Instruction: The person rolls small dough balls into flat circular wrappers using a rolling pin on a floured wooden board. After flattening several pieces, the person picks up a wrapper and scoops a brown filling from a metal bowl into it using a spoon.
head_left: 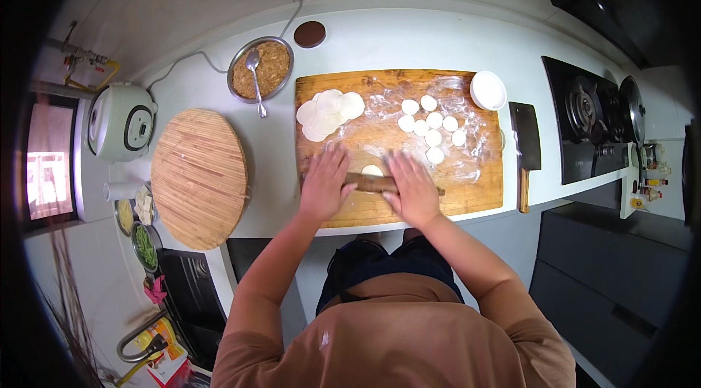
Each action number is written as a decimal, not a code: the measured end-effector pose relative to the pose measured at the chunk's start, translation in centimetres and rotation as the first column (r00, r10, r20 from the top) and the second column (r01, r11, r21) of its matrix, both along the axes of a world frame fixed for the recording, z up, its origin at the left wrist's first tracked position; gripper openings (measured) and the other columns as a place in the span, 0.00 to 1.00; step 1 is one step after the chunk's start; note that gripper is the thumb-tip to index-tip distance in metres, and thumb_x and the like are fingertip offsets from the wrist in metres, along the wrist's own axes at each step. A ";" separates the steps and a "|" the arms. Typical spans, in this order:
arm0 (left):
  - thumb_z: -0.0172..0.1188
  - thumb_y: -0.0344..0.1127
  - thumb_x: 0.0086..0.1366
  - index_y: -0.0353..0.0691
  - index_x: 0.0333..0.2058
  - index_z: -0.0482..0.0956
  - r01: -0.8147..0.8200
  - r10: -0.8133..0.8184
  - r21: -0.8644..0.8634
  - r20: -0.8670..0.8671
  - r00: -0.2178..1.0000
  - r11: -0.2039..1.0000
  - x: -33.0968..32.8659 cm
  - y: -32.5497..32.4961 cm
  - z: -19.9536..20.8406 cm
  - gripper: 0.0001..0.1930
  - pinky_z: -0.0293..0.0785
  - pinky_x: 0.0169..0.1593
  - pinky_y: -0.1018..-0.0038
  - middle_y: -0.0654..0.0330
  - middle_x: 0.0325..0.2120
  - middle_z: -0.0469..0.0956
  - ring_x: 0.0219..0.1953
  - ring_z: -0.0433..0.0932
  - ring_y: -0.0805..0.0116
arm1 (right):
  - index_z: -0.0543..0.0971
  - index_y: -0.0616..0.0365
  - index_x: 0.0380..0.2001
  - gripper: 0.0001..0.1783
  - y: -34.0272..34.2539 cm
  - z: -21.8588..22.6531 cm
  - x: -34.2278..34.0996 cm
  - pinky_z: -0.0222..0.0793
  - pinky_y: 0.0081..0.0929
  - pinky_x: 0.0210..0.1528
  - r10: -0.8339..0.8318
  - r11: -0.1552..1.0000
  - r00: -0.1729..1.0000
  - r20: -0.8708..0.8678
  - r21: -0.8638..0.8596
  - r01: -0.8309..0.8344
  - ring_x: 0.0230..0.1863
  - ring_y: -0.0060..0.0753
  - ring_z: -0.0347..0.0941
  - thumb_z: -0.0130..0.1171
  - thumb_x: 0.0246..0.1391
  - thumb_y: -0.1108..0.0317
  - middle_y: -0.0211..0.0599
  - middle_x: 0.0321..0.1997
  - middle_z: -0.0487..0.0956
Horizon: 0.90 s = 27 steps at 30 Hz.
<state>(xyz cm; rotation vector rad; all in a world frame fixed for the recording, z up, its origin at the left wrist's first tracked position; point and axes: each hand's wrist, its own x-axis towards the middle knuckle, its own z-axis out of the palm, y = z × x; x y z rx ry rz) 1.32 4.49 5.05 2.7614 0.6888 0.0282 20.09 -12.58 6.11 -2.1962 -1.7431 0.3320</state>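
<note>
Both hands, left hand (324, 181) and right hand (413, 189), press flat-palmed on a brown wooden rolling pin (374, 183) between them. Just beyond it lies a pale round dough piece (372, 170) on the floured cutting board (475, 191); small dough discs (432, 125) sit farther off.

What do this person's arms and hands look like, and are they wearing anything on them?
Both forearms are bare, coming up from the lower edge of the picture. The left hand and right hand are bare too: no gloves, and no watch or rings that I can make out. Short brown sleeves of a T-shirt cover the upper arms only.
</note>
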 end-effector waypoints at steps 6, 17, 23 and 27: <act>0.58 0.46 0.68 0.42 0.70 0.58 -0.172 0.170 0.050 0.033 0.985 0.984 3.5 2.5 -0.6 0.35 0.46 0.74 0.51 0.53 0.72 0.55 0.74 0.53 0.54 | 0.56 0.57 0.73 0.44 6.2 -0.8 4.0 0.44 0.43 0.78 -0.151 0.988 0.983 0.109 -0.024 0.154 0.78 0.47 0.47 0.55 0.62 0.46 0.40 0.78 0.54; 0.64 0.36 0.62 0.45 0.59 0.74 0.082 -0.060 -0.327 0.077 0.995 0.942 4.9 0.1 1.4 0.26 0.70 0.61 0.64 0.58 0.60 0.72 0.61 0.71 0.56 | 0.70 0.55 0.63 0.34 -3.7 -1.3 -1.8 0.63 0.44 0.65 0.054 0.992 0.998 -0.031 0.117 -0.050 0.62 0.48 0.66 0.65 0.52 0.63 0.41 0.60 0.72; 0.68 0.33 0.56 0.43 0.37 0.82 0.223 -0.200 -0.248 0.111 0.973 0.943 7.5 1.5 -0.2 0.10 0.74 0.51 0.61 0.61 0.42 0.80 0.48 0.77 0.56 | 0.78 0.51 0.52 0.25 -3.4 -0.6 -1.5 0.69 0.40 0.57 0.092 0.982 0.990 -0.103 0.175 -0.073 0.50 0.44 0.72 0.63 0.47 0.72 0.35 0.46 0.76; 0.69 0.32 0.54 0.43 0.32 0.82 0.232 -0.214 -0.336 0.091 0.973 0.913 6.2 2.6 -0.4 0.07 0.74 0.49 0.62 0.63 0.34 0.82 0.43 0.79 0.56 | 0.78 0.51 0.52 0.25 -3.7 -0.7 -1.4 0.69 0.40 0.56 0.114 0.982 0.989 -0.097 0.162 -0.098 0.51 0.44 0.72 0.63 0.47 0.72 0.34 0.46 0.76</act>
